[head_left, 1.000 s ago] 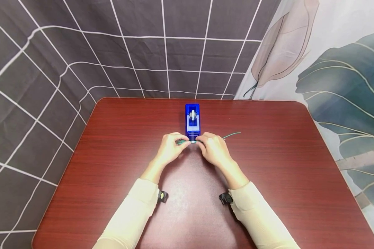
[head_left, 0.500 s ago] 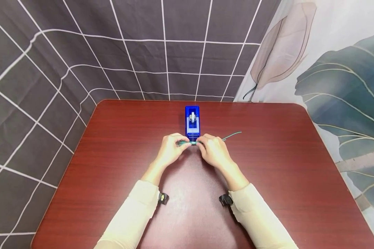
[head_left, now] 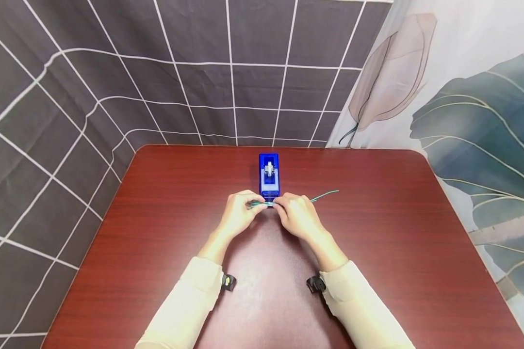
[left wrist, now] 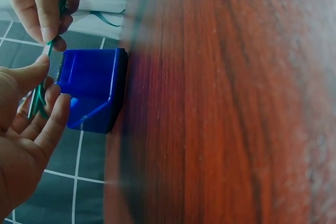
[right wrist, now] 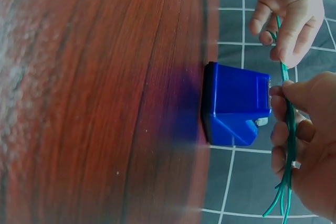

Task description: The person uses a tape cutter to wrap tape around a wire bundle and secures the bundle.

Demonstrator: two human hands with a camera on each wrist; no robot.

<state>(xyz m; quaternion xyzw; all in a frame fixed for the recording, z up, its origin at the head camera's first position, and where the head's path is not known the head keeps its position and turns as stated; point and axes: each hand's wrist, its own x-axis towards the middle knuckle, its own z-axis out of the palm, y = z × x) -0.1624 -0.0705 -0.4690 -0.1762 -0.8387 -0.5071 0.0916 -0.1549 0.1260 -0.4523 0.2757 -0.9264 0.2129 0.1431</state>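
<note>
A blue tape dispenser (head_left: 269,188) with a roll in its top stands on the table, its front end toward the person. Right at that end, both hands hold a bundle of thin green wires (right wrist: 290,124) crosswise. My left hand (head_left: 237,214) pinches the bundle between thumb and fingers left of the dispenser. On the other side, my right hand (head_left: 300,215) pinches it the same way, thumb and fingertips close to the left ones. Loose wire ends fan out below the right palm in the right wrist view. One longer green strand (head_left: 325,195) sticks out beyond the right hand.
The red-brown wooden table (head_left: 179,179) has rounded far corners. Behind it and at left hangs a dark grey curtain (head_left: 201,82) with white grid lines. A pale leaf-patterned curtain (head_left: 445,126) hangs at right. Small black cameras (head_left: 229,282) sit on the wrists.
The head view has tilted slightly, so the table, dispenser and hands appear lower in it. Both hands keep their pinch on the wires, with little visible motion.
</note>
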